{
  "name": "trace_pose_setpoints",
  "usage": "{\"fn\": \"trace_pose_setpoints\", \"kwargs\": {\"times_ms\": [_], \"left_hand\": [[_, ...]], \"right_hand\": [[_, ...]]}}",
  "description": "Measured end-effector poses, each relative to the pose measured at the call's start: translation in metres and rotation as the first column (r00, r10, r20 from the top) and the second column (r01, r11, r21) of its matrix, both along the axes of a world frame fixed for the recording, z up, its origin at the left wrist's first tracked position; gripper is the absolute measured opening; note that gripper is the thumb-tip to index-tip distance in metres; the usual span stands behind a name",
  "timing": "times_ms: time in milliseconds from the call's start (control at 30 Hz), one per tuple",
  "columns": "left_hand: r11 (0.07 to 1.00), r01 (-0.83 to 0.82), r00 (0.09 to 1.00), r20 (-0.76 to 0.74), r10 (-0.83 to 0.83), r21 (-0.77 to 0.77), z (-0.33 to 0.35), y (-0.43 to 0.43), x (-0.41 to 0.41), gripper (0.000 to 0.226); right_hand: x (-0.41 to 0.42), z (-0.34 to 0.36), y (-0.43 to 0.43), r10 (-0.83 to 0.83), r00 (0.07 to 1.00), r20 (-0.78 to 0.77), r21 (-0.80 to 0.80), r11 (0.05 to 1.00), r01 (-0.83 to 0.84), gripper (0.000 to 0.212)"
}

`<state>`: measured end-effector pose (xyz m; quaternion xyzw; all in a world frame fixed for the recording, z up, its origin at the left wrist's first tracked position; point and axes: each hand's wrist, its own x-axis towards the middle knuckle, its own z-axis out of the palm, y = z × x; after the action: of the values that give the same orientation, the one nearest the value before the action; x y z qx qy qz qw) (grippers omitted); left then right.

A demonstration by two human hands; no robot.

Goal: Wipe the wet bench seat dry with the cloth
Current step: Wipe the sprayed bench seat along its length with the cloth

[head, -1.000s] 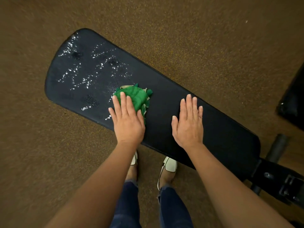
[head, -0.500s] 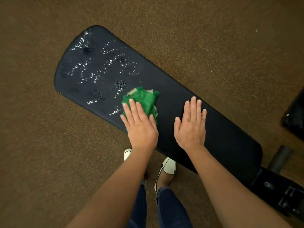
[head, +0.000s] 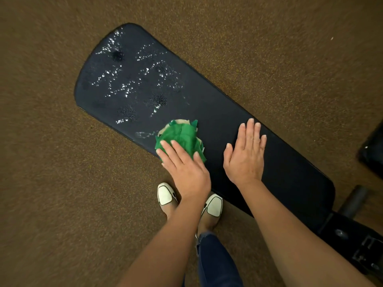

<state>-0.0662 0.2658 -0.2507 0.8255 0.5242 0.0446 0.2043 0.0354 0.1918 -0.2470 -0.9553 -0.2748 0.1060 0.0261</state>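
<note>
The wiping looks just begun: the left hand (head: 184, 168) presses the green cloth (head: 180, 135) flat on the bench seat (head: 228, 112), the right hand (head: 244, 156) lies spread at its 3 o'clock, and the cloth must next push to the water drops (head: 124, 88) at 11 o'clock.

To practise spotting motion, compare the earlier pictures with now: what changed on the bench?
The left hand, fingers flat on the green cloth, drew it back toward the near edge of the bench seat, away from the droplets. The right hand stayed flat on the seat; nothing was gripped or released.
</note>
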Motion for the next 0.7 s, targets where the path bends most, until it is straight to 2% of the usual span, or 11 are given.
{"fn": "trace_pose_setpoints", "kwargs": {"times_ms": [67,100,133,200,267,333,400,467,533,600,700], "left_hand": [[0.987,-0.157,0.979,0.129,0.159,-0.027,-0.006,0.019,0.003,0.067],[0.944,-0.316,0.920,0.210,0.330,-0.100,-0.006,0.036,0.007,0.068],[0.859,-0.472,0.822,0.254,0.510,-0.197,-0.005,0.054,0.013,0.069],[0.708,-0.605,0.654,0.279,0.703,-0.366,-0.004,0.071,0.018,0.068],[0.679,-0.588,0.600,0.325,0.731,-0.440,0.003,0.052,0.017,0.064],[0.660,-0.558,0.597,0.308,0.741,-0.504,0.012,0.005,0.017,0.058],[0.580,-0.551,0.575,0.231,0.785,-0.599,0.019,-0.037,0.018,0.052],[0.484,-0.581,0.510,0.171,0.843,-0.655,0.022,-0.042,0.024,0.049],[0.524,-0.645,0.489,0.227,0.842,-0.556,0.019,-0.003,0.027,0.049],[0.574,-0.706,0.508,0.268,0.818,-0.414,0.011,0.055,0.026,0.049],[0.518,-0.776,0.490,0.172,0.855,-0.361,-0.001,0.109,0.021,0.050]], "right_hand": [[0.001,0.001,0.000,-0.001,1.000,-0.005,-0.009,1.000,0.001,0.068],[0.001,0.001,-0.001,0.001,1.000,-0.007,-0.011,1.000,-0.001,0.068],[0.001,0.001,-0.001,0.004,1.000,-0.004,-0.009,1.000,-0.004,0.068],[0.001,0.000,-0.001,0.006,1.000,0.004,-0.003,1.000,-0.006,0.067],[0.000,0.000,-0.001,0.004,1.000,0.005,0.001,1.000,-0.004,0.066],[-0.001,0.000,0.001,-0.004,1.000,0.015,0.004,1.000,0.004,0.066],[0.000,0.000,0.001,-0.005,1.000,0.011,0.003,1.000,0.005,0.067],[0.000,0.000,0.001,-0.003,1.000,0.010,-0.002,1.000,0.003,0.067],[0.001,0.000,0.001,-0.001,1.000,0.013,0.001,1.000,0.001,0.067],[0.000,0.000,0.000,0.010,1.000,0.016,0.004,1.000,-0.010,0.066],[0.001,-0.001,0.000,0.008,1.000,0.022,0.010,1.000,-0.008,0.066]]}}
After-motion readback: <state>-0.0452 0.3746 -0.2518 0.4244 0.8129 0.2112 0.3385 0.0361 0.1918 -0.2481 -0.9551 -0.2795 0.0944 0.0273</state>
